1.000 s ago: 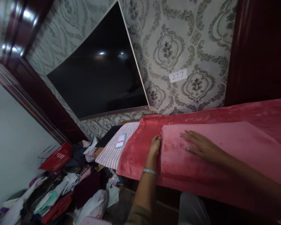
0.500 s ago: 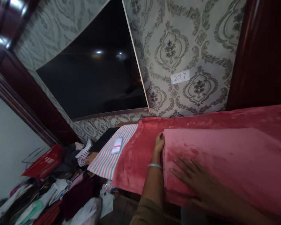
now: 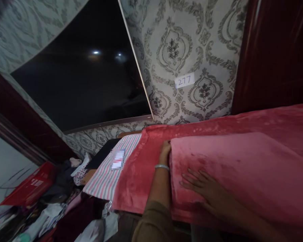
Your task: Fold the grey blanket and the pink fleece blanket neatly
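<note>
A plush pink-red blanket lies with a folded part, lighter pink on top, over a darker red layer. My left hand is at the far left corner of the folded part, its fingers curled round the edge and partly hidden. A bracelet sits on that wrist. My right hand rests flat on the folded top near its left side, fingers spread. Left of the blanket, a striped cloth lies partly under it, with a blurred phone-like object on top.
A large dark television hangs on the patterned wall behind, beside a paper label reading 277. At lower left are a red bag and a heap of clothes. A dark wooden panel stands at right.
The whole view has shifted, so the scene sits further left. My left hand stays at the blanket's edge, and my right hand remains flat on top with little movement.
</note>
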